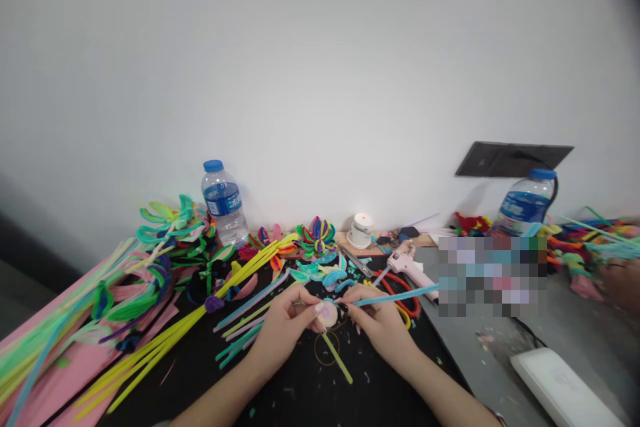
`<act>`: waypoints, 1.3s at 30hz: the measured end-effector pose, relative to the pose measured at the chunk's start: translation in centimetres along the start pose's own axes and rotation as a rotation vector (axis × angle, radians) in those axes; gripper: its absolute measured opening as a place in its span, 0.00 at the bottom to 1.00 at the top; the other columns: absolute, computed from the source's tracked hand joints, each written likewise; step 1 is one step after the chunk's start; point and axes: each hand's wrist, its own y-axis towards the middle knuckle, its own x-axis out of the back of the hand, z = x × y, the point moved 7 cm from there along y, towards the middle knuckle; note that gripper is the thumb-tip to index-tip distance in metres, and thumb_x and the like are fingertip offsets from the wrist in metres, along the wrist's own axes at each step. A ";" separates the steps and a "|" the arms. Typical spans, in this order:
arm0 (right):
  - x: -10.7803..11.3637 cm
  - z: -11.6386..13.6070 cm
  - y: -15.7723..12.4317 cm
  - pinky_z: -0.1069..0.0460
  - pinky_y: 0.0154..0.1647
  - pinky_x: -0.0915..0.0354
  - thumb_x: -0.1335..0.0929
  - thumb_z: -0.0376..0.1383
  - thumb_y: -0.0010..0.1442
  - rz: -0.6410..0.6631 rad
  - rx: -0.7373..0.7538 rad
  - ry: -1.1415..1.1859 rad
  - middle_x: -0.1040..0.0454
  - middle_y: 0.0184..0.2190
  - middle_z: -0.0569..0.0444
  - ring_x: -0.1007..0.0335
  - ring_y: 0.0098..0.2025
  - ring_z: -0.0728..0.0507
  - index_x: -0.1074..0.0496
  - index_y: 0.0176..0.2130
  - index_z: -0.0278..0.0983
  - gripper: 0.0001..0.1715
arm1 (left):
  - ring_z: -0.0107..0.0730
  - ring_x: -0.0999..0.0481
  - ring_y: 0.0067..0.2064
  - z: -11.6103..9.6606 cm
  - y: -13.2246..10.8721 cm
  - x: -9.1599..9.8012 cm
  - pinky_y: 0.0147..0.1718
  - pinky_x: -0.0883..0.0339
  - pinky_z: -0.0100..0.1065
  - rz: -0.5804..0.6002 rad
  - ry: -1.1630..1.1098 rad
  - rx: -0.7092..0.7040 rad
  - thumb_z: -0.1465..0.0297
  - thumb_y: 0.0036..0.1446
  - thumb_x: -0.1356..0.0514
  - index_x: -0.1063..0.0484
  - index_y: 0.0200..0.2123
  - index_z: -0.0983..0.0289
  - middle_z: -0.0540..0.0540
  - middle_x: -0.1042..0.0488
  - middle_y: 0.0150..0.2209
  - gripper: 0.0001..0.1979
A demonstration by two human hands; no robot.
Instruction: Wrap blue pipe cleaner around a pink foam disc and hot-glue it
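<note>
Handicraft workspace, black tabletop (187, 377), yellow pipe cleaners (200, 314), glue gun (414, 275), scissors (358, 263), fuzzy flowers (319, 237)

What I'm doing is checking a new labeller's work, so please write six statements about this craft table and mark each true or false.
1. The left hand holds a round pale piece. True.
2. The pipe cleaner at the right hand is red. False: it is light blue.
3. Two blue-capped bottles stand near the wall. True.
4. The glue gun is black. False: it is pale pink.
5. The scissors have red handles. True.
6. The yellow bundle lies right of both hands. False: it lies mostly to their left.
</note>
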 end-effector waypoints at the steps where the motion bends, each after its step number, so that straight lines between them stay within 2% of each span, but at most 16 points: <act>1: 0.0 -0.3 0.0 0.55 0.25 0.39 0.35 0.32 0.56 0.003 -0.023 0.013 0.31 0.26 0.54 0.35 0.25 0.48 0.29 0.28 0.35 0.06 | 0.26 0.27 0.22 0.0 0.0 0.0 0.26 0.33 0.28 0.001 0.009 -0.002 0.69 0.48 0.38 0.34 0.25 0.66 0.47 0.28 0.19 0.08; 10: -0.4 -1.4 -0.1 0.56 0.19 0.43 0.36 0.36 0.57 0.044 -0.137 0.070 0.39 0.18 0.59 0.42 0.19 0.50 0.33 0.26 0.35 0.09 | 0.29 0.27 0.22 -0.2 -0.2 -0.4 0.25 0.33 0.29 0.030 0.049 0.020 0.69 0.47 0.38 0.34 0.23 0.65 0.49 0.27 0.18 0.08; 19: -0.5 -1.2 -0.2 0.56 0.20 0.43 0.35 0.38 0.57 0.024 -0.130 0.119 0.36 0.20 0.57 0.42 0.19 0.51 0.33 0.26 0.36 0.10 | 0.27 0.27 0.21 -0.1 0.0 0.0 0.23 0.33 0.29 -0.023 -0.034 0.005 0.70 0.46 0.37 0.33 0.32 0.64 0.46 0.29 0.23 0.09; 33: -0.5 -1.4 -0.2 0.55 0.19 0.42 0.35 0.38 0.57 0.029 -0.135 0.131 0.36 0.20 0.57 0.42 0.19 0.50 0.33 0.27 0.36 0.09 | 0.28 0.28 0.21 0.0 -0.1 0.2 0.25 0.34 0.29 -0.050 0.026 0.005 0.68 0.46 0.37 0.32 0.25 0.66 0.48 0.27 0.18 0.08; 35: -0.5 -1.2 -0.1 0.55 0.19 0.41 0.35 0.38 0.57 0.020 -0.106 0.142 0.34 0.24 0.55 0.41 0.20 0.50 0.33 0.27 0.36 0.09 | 0.29 0.28 0.21 0.0 -0.1 0.2 0.25 0.34 0.30 -0.047 0.034 0.007 0.68 0.46 0.37 0.32 0.25 0.66 0.48 0.27 0.18 0.08; 39: -0.5 -0.6 -0.1 0.55 0.22 0.37 0.36 0.38 0.58 0.023 -0.040 0.208 0.32 0.40 0.49 0.36 0.28 0.49 0.35 0.29 0.37 0.08 | 0.29 0.28 0.21 -0.1 -0.2 0.0 0.25 0.34 0.30 -0.031 0.043 0.027 0.68 0.46 0.37 0.32 0.25 0.66 0.49 0.27 0.17 0.08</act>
